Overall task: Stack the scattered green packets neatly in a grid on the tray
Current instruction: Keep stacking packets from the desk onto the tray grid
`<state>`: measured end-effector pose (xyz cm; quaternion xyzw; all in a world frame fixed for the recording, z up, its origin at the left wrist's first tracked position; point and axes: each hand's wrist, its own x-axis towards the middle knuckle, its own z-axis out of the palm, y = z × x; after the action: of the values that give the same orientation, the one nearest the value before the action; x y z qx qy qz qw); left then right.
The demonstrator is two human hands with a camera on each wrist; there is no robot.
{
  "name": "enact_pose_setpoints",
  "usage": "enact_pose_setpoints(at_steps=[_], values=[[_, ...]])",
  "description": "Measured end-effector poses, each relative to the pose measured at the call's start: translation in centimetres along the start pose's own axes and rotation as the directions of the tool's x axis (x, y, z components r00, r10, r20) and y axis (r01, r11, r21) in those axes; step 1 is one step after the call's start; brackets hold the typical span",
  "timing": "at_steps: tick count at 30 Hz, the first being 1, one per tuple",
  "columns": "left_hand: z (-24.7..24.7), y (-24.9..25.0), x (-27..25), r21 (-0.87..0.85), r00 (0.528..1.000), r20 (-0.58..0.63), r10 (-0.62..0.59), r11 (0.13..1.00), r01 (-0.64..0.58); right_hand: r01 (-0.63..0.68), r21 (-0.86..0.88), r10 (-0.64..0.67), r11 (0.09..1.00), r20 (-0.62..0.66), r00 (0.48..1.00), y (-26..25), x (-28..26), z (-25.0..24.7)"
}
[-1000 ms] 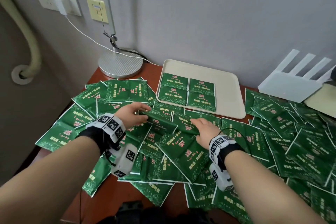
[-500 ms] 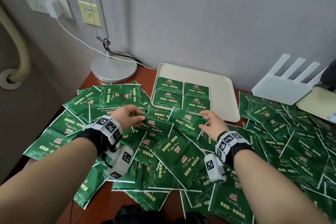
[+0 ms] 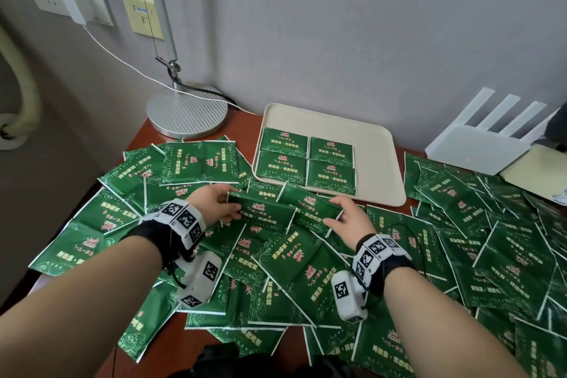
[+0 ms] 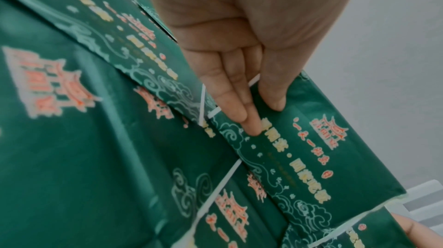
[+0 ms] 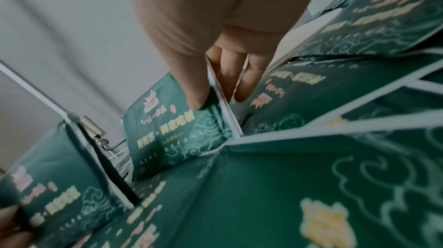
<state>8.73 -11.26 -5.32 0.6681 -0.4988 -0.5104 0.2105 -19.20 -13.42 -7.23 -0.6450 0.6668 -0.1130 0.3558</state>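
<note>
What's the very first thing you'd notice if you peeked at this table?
Shiny green packets lie heaped all over the brown table. In the middle, the left hand and the right hand each pinch one packet. Behind them, a cream tray holds four packets in a tidy square.

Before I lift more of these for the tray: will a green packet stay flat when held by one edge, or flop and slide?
The packet in the left hand holds fairly flat, so probably semi-stiff. Its glossy film looks slippery; overlapping packets may slide. Likely light: the right hand lifts another packet by a pinch.
</note>
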Motion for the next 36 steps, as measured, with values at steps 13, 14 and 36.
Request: enact_pose_setpoints(at_steps=[13,14,36], values=[[-0.7,0.1,1.7,0.238,0.999,0.028,-0.033,0.971,0.025,-0.073,0.245,0.092,0.967,-0.069,0.993,-2.3,-0.4,-2.9],[-1.0,0.5,2.0,0.239,1.0,0.021,-0.016,0.971,0.01,-0.068,0.244,0.091,0.967,-0.084,0.992,-2.6,-0.3,-3.7],[-3.3,11.8,23.0,0.193,0.988,-0.142,-0.067,0.977,0.094,-0.168,0.387,0.247,0.907,-0.165,0.955,0.3,22.3,-11.8]])
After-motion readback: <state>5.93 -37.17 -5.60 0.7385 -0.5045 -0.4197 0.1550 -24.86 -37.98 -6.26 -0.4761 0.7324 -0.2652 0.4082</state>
